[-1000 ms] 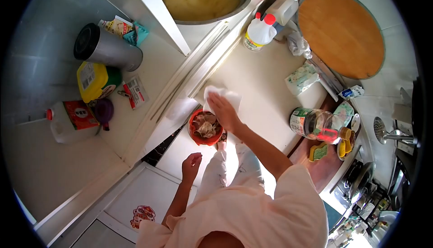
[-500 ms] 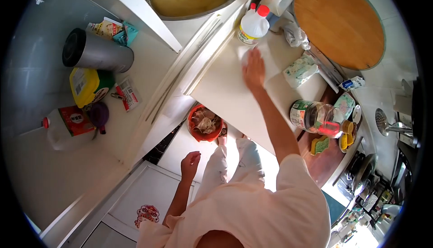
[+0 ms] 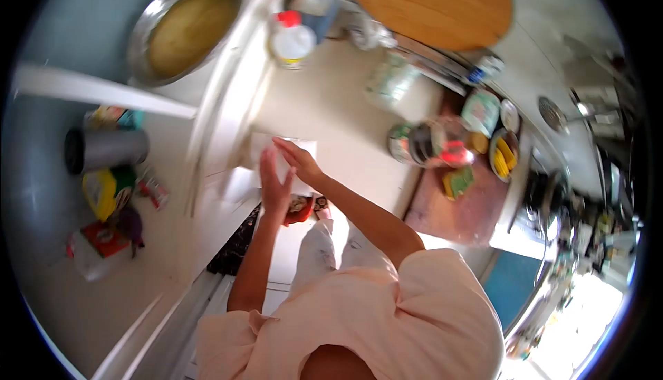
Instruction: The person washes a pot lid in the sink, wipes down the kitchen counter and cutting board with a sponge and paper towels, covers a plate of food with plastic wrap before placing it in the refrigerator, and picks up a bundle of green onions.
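Note:
My left hand (image 3: 275, 185) is raised at the counter's front corner, palm inward, fingers stretched up and its thumb apart. Crossing toward it, my right hand (image 3: 301, 162) has its fingers extended to the left, the fingertips close to the left hand. Behind both hands a thin white sheet, like a tissue (image 3: 304, 148), is spread out at the counter edge; whether either hand touches it I cannot tell. Some motion blur covers the area. Below the hands, a red bowl (image 3: 297, 213) on the floor is partly hidden.
On the counter (image 3: 331, 103) stand a red-capped bottle (image 3: 293, 43), a tissue pack (image 3: 392, 76), a large clear jar (image 3: 442, 142) and a sponge (image 3: 458, 182). A metal basin (image 3: 145, 27) is at upper left. A round wooden board (image 3: 435, 0) leans at the back.
My right hand has come back from the rear of the counter to its front corner. My left hand has risen from beside my leg to meet it. The view has turned.

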`<state>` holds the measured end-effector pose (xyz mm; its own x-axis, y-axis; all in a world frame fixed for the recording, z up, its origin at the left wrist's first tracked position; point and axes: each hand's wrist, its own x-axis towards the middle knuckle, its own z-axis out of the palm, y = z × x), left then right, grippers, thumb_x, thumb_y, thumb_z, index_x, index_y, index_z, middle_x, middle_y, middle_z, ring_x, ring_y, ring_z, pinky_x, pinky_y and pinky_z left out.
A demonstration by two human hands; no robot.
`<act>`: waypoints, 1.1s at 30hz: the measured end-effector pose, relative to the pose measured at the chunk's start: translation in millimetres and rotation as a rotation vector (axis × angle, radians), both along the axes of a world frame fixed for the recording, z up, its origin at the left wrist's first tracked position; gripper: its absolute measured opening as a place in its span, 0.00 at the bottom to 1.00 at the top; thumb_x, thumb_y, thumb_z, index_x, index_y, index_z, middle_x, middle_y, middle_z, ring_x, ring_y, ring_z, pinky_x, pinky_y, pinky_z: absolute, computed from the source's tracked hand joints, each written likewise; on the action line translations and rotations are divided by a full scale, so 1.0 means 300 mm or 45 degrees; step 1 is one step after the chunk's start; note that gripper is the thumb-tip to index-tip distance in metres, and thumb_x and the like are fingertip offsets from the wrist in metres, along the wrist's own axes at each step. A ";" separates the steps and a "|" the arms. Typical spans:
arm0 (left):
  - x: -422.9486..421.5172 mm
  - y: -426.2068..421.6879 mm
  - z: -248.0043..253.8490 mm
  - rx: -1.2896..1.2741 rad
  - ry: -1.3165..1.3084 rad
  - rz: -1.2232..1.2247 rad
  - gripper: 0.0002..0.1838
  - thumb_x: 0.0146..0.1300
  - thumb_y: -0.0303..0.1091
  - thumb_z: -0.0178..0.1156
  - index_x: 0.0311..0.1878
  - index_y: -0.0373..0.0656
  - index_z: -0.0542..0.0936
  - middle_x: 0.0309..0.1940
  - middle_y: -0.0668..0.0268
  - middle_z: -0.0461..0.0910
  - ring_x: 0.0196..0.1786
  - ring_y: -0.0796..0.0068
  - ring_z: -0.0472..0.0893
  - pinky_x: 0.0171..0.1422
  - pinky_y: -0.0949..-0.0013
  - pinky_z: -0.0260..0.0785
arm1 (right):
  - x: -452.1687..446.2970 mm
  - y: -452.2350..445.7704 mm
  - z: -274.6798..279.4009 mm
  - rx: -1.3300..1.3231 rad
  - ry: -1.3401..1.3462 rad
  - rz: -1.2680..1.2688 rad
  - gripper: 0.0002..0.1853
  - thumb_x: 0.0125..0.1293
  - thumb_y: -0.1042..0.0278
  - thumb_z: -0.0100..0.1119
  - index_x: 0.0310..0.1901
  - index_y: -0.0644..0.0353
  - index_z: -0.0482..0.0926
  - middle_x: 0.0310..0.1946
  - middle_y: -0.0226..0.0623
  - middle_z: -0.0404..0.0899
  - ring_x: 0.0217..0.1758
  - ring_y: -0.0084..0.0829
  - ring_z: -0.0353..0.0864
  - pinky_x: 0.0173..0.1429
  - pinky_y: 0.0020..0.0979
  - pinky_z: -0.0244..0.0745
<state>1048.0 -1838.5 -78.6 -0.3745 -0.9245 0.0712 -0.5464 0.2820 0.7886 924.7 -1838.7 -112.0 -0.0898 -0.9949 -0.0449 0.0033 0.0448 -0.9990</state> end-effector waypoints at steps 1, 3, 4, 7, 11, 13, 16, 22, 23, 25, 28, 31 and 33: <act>-0.025 -0.010 -0.067 -0.015 -0.075 -0.013 0.32 0.63 0.37 0.56 0.68 0.41 0.59 0.69 0.47 0.52 0.72 0.44 0.50 0.73 0.49 0.44 | -0.041 0.021 -0.014 0.045 -0.077 -0.145 0.20 0.68 0.79 0.43 0.61 0.61 0.67 0.54 0.43 0.73 0.58 0.35 0.73 0.61 0.31 0.67; -0.064 0.020 -0.094 -0.236 -0.587 -0.148 0.33 0.64 0.43 0.55 0.69 0.43 0.58 0.71 0.46 0.47 0.73 0.41 0.44 0.73 0.45 0.40 | -0.145 0.123 0.040 0.019 -0.113 -0.395 0.18 0.68 0.79 0.44 0.59 0.62 0.69 0.52 0.42 0.75 0.56 0.34 0.75 0.59 0.31 0.69; -0.086 0.031 -0.082 -0.252 -0.814 -0.164 0.34 0.64 0.46 0.54 0.70 0.45 0.57 0.72 0.46 0.46 0.73 0.41 0.44 0.73 0.45 0.39 | -0.172 0.174 0.083 0.001 -0.140 -0.501 0.17 0.68 0.79 0.45 0.57 0.62 0.70 0.51 0.42 0.76 0.55 0.33 0.76 0.58 0.32 0.70; -0.123 -0.074 -0.156 -0.466 -0.770 -0.141 0.32 0.66 0.48 0.50 0.71 0.48 0.58 0.73 0.50 0.46 0.74 0.42 0.44 0.73 0.45 0.38 | -0.258 0.451 0.220 0.049 0.251 -0.434 0.13 0.66 0.81 0.48 0.51 0.63 0.76 0.44 0.42 0.79 0.48 0.34 0.81 0.52 0.31 0.74; -0.249 -0.239 -0.221 -0.590 -0.772 -0.030 0.30 0.67 0.45 0.46 0.68 0.39 0.60 0.71 0.50 0.51 0.74 0.52 0.51 0.74 0.52 0.42 | -0.303 0.837 0.233 0.397 0.335 -0.535 0.15 0.62 0.83 0.50 0.50 0.62 0.77 0.43 0.42 0.81 0.45 0.32 0.82 0.50 0.30 0.74; -0.269 -0.157 -0.238 -0.740 -0.488 -0.231 0.31 0.66 0.44 0.48 0.67 0.35 0.60 0.71 0.50 0.53 0.74 0.55 0.51 0.75 0.55 0.42 | -0.308 0.978 0.230 0.510 0.380 -0.642 0.14 0.62 0.86 0.49 0.48 0.66 0.76 0.43 0.40 0.81 0.42 0.29 0.82 0.49 0.28 0.75; -0.324 0.106 -0.189 -0.472 -0.291 -0.483 0.29 0.64 0.36 0.50 0.65 0.30 0.61 0.68 0.45 0.56 0.73 0.52 0.53 0.75 0.53 0.44 | -0.286 1.085 0.202 0.592 0.255 -0.808 0.11 0.66 0.79 0.50 0.48 0.67 0.76 0.38 0.39 0.82 0.36 0.27 0.82 0.44 0.27 0.76; -0.168 0.199 -0.134 -0.494 -0.242 -0.983 0.27 0.64 0.35 0.50 0.64 0.34 0.63 0.66 0.49 0.60 0.71 0.51 0.58 0.73 0.52 0.51 | -0.326 1.034 0.220 0.492 0.560 -0.751 0.10 0.67 0.76 0.50 0.47 0.65 0.77 0.34 0.38 0.82 0.33 0.28 0.82 0.40 0.28 0.77; -0.115 0.118 -0.165 -0.394 -0.291 -0.819 0.27 0.63 0.34 0.51 0.64 0.35 0.63 0.66 0.50 0.62 0.69 0.52 0.60 0.72 0.53 0.51 | -0.337 1.032 0.221 0.500 0.522 -0.776 0.10 0.67 0.76 0.50 0.47 0.65 0.77 0.34 0.38 0.82 0.33 0.28 0.82 0.40 0.28 0.77; -0.054 -0.031 -0.126 -0.539 -0.624 -0.494 0.28 0.62 0.35 0.52 0.64 0.35 0.63 0.65 0.49 0.62 0.69 0.49 0.59 0.73 0.50 0.49 | -0.363 1.045 0.227 0.536 0.469 -0.858 0.10 0.67 0.76 0.50 0.47 0.65 0.77 0.34 0.38 0.82 0.33 0.28 0.82 0.40 0.28 0.77; -0.143 -0.101 -0.123 -0.510 -0.544 -0.158 0.27 0.62 0.30 0.51 0.64 0.33 0.64 0.66 0.48 0.60 0.71 0.49 0.55 0.73 0.53 0.47 | -0.373 1.085 0.214 0.539 0.478 -0.846 0.11 0.65 0.79 0.50 0.48 0.65 0.77 0.33 0.38 0.82 0.33 0.28 0.82 0.41 0.28 0.77; -0.314 0.098 -0.150 -0.259 -0.185 -0.544 0.25 0.63 0.28 0.50 0.65 0.37 0.65 0.68 0.52 0.60 0.71 0.53 0.57 0.73 0.56 0.49 | -0.338 1.109 0.237 0.595 0.437 -0.859 0.13 0.63 0.81 0.48 0.49 0.64 0.76 0.34 0.39 0.82 0.32 0.28 0.81 0.40 0.28 0.77; -0.400 0.296 -0.151 -0.163 0.072 -0.895 0.25 0.62 0.26 0.50 0.64 0.38 0.67 0.67 0.54 0.61 0.70 0.55 0.60 0.72 0.56 0.52 | -0.313 1.142 0.240 0.540 0.480 -0.857 0.13 0.64 0.80 0.49 0.49 0.64 0.75 0.33 0.40 0.82 0.31 0.28 0.81 0.38 0.28 0.78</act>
